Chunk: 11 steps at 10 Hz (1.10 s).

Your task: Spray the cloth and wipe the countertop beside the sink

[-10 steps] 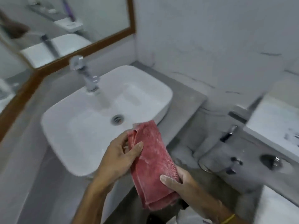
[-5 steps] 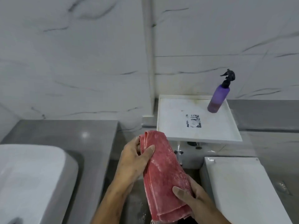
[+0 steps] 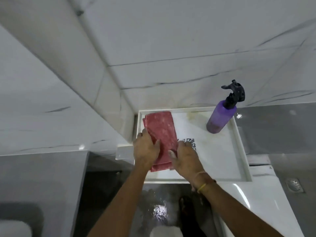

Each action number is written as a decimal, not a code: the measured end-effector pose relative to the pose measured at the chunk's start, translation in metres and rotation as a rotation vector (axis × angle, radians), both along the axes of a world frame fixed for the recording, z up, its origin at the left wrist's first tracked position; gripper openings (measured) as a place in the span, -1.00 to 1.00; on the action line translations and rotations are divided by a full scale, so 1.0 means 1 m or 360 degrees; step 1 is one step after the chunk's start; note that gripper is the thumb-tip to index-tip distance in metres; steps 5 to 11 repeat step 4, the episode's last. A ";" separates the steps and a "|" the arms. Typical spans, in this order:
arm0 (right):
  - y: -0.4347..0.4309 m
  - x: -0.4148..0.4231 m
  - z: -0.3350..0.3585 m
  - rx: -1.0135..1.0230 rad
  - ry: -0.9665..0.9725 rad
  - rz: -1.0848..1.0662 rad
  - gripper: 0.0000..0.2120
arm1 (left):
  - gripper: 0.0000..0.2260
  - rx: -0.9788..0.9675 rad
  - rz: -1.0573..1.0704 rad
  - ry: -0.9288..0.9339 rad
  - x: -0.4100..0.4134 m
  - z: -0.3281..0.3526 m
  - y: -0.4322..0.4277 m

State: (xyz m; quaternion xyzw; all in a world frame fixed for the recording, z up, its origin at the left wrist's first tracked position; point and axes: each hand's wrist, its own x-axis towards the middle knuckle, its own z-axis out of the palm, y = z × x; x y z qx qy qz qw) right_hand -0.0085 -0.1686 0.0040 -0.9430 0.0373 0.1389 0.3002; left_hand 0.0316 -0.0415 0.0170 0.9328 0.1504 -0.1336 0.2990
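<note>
Left hand (image 3: 145, 149) and right hand (image 3: 184, 156), fingers straight, are pressing the cloth (image 3: 160, 127) onto the tray (image 3: 222, 159), left of the bottle (image 3: 220, 117).

Red cloth (image 3: 160, 130), purple spray bottle (image 3: 220, 118)
</note>
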 end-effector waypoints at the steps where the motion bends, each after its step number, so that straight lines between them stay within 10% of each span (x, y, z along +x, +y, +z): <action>1: -0.003 0.000 -0.008 0.0100 -0.0073 -0.0103 -0.70 | -0.55 0.0152 0.0011 -0.0116 -0.004 -0.017 -0.002; 4: -0.002 -0.005 0.015 -0.0169 -0.0085 0.0097 -0.61 | -0.64 0.0600 -0.0491 -0.0157 0.001 0.016 -0.006; 11: -0.002 -0.005 0.015 -0.0169 -0.0085 0.0097 -0.61 | -0.64 0.0600 -0.0491 -0.0157 0.001 0.016 -0.006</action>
